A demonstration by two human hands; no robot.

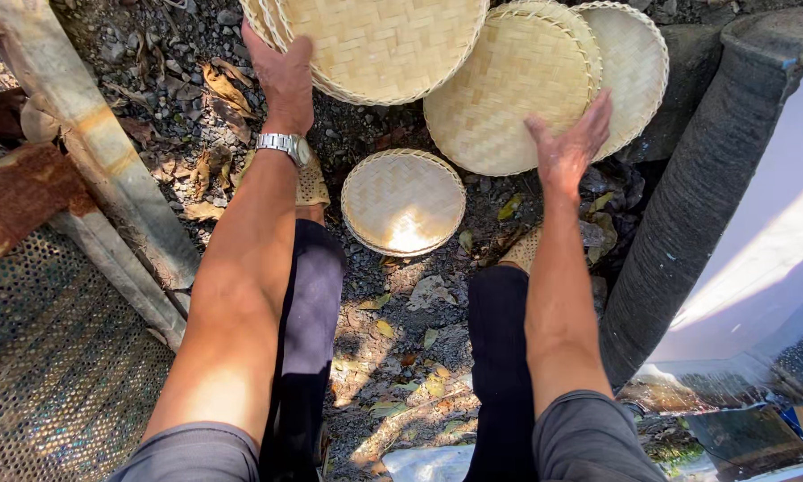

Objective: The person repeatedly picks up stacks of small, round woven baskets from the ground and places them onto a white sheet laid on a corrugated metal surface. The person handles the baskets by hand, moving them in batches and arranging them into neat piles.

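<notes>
The left hand (281, 76) grips the rim of a stack of woven trays (379, 45). The right hand (569, 147), fingers spread open, rests against another woven tray (500, 98). A small tray (403, 202) lies between and below them.

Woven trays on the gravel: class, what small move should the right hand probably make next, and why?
Probably close the right hand onto the rim of the middle woven tray. Its fingers are spread open against that tray's lower right edge without gripping, while the left hand already touches the big tray beside it.
</notes>
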